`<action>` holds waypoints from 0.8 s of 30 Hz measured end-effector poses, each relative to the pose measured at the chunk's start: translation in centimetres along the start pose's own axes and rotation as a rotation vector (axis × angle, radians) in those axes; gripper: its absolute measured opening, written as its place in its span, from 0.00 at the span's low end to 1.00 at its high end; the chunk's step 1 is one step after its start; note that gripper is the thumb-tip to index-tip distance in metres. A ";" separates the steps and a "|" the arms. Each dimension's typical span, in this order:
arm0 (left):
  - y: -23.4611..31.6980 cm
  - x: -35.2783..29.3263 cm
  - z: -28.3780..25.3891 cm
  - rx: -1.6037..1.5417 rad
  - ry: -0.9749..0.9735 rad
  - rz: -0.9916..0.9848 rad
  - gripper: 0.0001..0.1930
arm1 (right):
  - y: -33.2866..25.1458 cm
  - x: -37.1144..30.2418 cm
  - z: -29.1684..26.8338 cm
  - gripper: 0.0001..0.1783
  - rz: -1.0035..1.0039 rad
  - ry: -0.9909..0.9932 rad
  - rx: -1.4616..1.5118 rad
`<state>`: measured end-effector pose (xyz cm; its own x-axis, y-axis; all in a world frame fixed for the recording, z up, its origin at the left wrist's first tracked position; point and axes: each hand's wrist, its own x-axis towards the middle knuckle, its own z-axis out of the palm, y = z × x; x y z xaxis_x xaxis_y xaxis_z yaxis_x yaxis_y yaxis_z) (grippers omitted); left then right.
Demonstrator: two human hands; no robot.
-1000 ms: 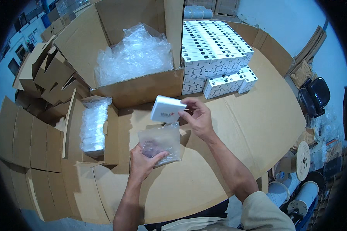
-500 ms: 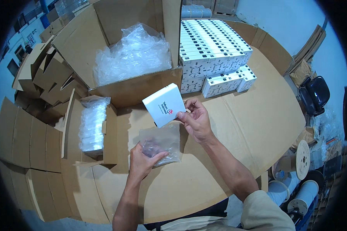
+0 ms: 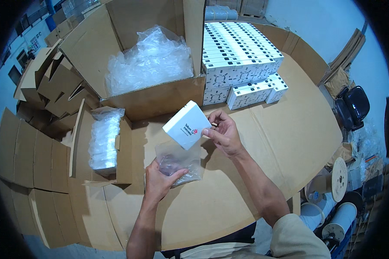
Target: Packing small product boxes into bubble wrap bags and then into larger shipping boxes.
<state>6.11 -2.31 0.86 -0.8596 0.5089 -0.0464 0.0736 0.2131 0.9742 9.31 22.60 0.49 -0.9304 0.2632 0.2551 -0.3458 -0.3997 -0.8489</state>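
My right hand (image 3: 224, 134) pinches a flat white box (image 3: 186, 124) by its right corner, thumb on the printed face. The box is tilted, and its lowest corner overlaps the upper edge of a clear plastic bag (image 3: 183, 162); whether it is inside the bag I cannot tell. My left hand (image 3: 162, 178) grips that bag at its lower left, the thumb lying across the plastic and the fingers partly hidden behind it. Beneath both hands is the brown cardboard tabletop (image 3: 242, 194).
A large open carton (image 3: 155, 97) of clear plastic bags (image 3: 153, 60) stands at the back. To its right are stacked white boxes (image 3: 242, 60). On the left, a small open carton (image 3: 124, 151) holds a row of plastic-wrapped items (image 3: 106, 140). Cable spools (image 3: 339, 179) sit at the lower right.
My right hand has moved the white box slightly down and right, bringing its lower corner over the bag's top edge. My left hand and the bag have hardly moved.
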 end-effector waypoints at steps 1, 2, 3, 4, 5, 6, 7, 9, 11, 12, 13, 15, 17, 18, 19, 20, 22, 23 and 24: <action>0.0 0.0 0.0 -0.011 0.006 0.009 0.26 | -0.1 0.0 -0.2 0.17 0.000 0.000 -0.001; 0.0 0.0 0.0 -0.012 0.006 0.009 0.26 | -0.1 0.0 -0.3 0.16 0.002 -0.010 -0.042; 0.0 0.0 0.0 0.005 0.004 0.005 0.26 | -0.1 0.0 -0.5 0.16 0.004 -0.019 -0.082; 0.1 0.0 0.0 0.022 0.003 0.001 0.26 | -0.1 0.0 -0.4 0.16 0.005 -0.019 -0.082; 0.1 0.0 0.0 0.022 0.003 0.001 0.26 | -0.1 0.0 -0.3 0.16 0.003 -0.027 -0.098; 0.0 0.0 0.0 0.007 -0.004 -0.007 0.26 | -0.2 0.0 -0.2 0.16 0.001 -0.035 -0.113; 0.0 0.0 0.0 -0.008 -0.011 -0.015 0.26 | -0.1 0.0 -0.2 0.16 0.002 -0.035 -0.113; 0.1 0.0 0.0 0.003 -0.013 -0.016 0.25 | 0.0 0.0 -0.2 0.16 0.004 -0.049 -0.093; 0.0 0.0 -0.1 0.015 -0.013 -0.017 0.25 | 0.2 0.1 -0.4 0.16 0.006 -0.064 -0.090; -0.2 0.0 -0.1 0.010 -0.013 -0.017 0.25 | 0.3 0.1 -0.4 0.16 0.007 -0.077 -0.089; -0.3 0.0 -0.1 0.006 -0.013 -0.017 0.25 | 0.4 0.2 -0.5 0.16 0.007 -0.077 -0.088; -0.6 0.0 -0.1 0.014 -0.005 -0.014 0.26 | 0.6 0.2 -0.5 0.17 0.022 -0.073 -0.076; -0.6 0.0 0.0 0.020 0.002 -0.010 0.26 | 0.5 0.2 -0.5 0.17 0.022 -0.066 -0.078; -0.6 0.0 0.0 0.013 0.002 -0.011 0.26 | 0.6 0.2 -0.5 0.17 0.023 -0.061 -0.078; -0.6 0.0 0.0 0.005 0.001 -0.012 0.27 | 0.7 0.2 -0.5 0.17 0.023 -0.061 -0.077; -0.5 0.0 0.0 0.006 0.001 -0.012 0.27 | 0.7 0.2 -0.6 0.17 0.026 -0.065 -0.071; -0.3 0.0 0.0 0.019 0.006 -0.018 0.27 | 0.9 0.3 -0.6 0.17 0.029 -0.069 -0.065; -0.4 0.0 0.0 0.020 0.005 -0.018 0.27 | 1.0 0.3 -0.5 0.17 0.024 -0.075 -0.049; -0.7 0.1 0.0 0.008 0.002 -0.006 0.27 | 1.0 0.3 -0.5 0.17 0.019 -0.082 -0.033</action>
<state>6.00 -2.41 0.20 -0.8608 0.5063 -0.0517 0.0725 0.2225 0.9722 8.74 22.73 -0.48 -0.9440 0.1826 0.2749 -0.3253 -0.3748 -0.8682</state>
